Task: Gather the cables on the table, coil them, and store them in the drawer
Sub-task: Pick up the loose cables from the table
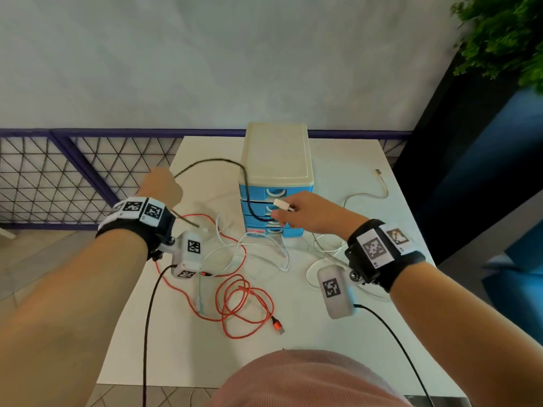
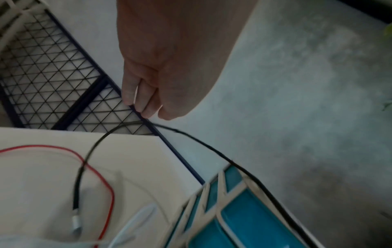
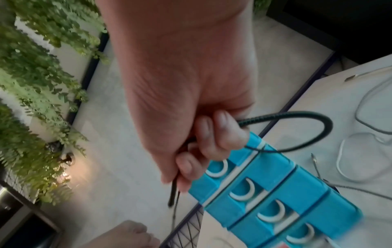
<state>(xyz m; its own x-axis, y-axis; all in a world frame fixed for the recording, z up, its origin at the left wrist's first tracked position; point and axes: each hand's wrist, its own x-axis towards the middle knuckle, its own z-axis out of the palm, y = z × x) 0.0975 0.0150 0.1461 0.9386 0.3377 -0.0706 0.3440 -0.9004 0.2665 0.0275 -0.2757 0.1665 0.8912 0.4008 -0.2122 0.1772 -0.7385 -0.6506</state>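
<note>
A black cable (image 1: 211,161) arcs through the air between my two hands. My left hand (image 1: 160,186) is raised at the table's left edge, its curled fingers (image 2: 146,100) pinching the cable (image 2: 212,151). One plug end dangles below that hand. My right hand (image 1: 289,214) is in front of the drawer unit (image 1: 276,154) and grips the cable (image 3: 326,127) in its curled fingers (image 3: 224,132), with a short loop and a pale plug sticking out. The unit's blue drawers (image 3: 275,176) are all shut.
A red cable (image 1: 244,301) lies tangled in the middle of the white table (image 1: 182,348), with thin white cables (image 1: 249,245) crossing it. A braided pale cable (image 1: 379,186) lies at the right. A mesh railing (image 1: 73,171) is at the left and a plant (image 1: 505,33) at the far right.
</note>
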